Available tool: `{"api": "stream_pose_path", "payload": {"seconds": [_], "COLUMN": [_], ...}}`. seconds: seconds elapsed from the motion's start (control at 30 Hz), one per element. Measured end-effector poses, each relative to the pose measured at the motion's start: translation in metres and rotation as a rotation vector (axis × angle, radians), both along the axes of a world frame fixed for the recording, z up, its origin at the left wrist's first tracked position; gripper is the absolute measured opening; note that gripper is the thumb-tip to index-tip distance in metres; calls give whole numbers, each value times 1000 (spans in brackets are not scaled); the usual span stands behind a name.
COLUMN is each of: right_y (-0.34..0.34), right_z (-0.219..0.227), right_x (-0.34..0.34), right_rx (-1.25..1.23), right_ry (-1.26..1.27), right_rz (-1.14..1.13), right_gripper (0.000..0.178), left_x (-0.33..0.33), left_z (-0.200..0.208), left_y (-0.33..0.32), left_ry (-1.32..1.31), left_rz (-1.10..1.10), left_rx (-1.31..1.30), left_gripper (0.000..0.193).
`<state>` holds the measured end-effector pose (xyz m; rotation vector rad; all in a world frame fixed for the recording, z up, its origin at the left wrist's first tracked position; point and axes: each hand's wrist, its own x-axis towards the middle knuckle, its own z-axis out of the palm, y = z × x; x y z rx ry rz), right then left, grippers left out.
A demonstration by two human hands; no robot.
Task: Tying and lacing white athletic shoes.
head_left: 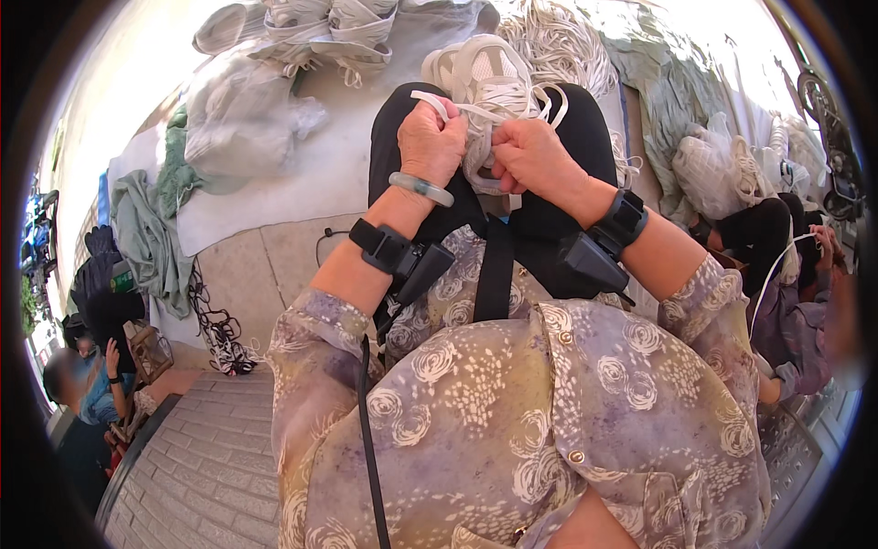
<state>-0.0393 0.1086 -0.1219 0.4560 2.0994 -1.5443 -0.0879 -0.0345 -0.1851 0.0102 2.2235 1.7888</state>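
A pale beige-white sneaker [498, 78] rests between my knees, its toe pointing away from me. Loose white laces loop over its tongue and eyelets. My left hand [432, 137] is closed at the shoe's left side, pinching a flat white shoelace [476, 112] between thumb and forefinger; a short end sticks out past the fingers. On the right, my right hand [535, 156] is closed beside the shoe's opening, where the lace runs toward its curled fingers. Those fingertips are partly hidden. Part of a second light shoe [441, 66] shows behind the sneaker's left side.
Beyond my knees lie a heap of white laces [558, 41] and several pale shoes [329, 27]. A clear plastic bag [242, 114] sits on the white sheet [219, 215] at left. Dark laces [218, 325] hang nearby. Other people sit at the far left and right.
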Motion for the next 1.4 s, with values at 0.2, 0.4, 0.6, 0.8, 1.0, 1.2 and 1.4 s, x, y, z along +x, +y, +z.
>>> {"api": "stream_pose_path", "payload": {"seconds": [0.2,0.4,0.6,0.8,1.0,1.2,1.4], "right_y": [-2,-4,-2,-3,-3,-3,-1], "right_z": [-1,-1,-2,-5,-5,-6,-6], "right_x": [-1,1,3,6,7,7,7], "right_rx": [6,-12,-75,-157,-177,-170,-151], "right_ry": [2,-1,-4,21,13,5,-41], "right_rz": [-3,-58,-100,-170,-182,-199,-180], "right_gripper": [12,13,18,18,19,20,19], "left_x": [-1,0,-10,-6,-8,-4,-5], "left_z": [-1,4,13,16,10,10,11], "left_y": [0,3,5,4,0,5,1], "left_ry": [21,111,357,310,76,507,-209], "left_rz": [-10,-21,-82,-132,-99,-117,-31], "left_rx": [28,-7,-163,-233,-40,-217,193], "left_gripper": [5,6,12,15,13,13,11]}}
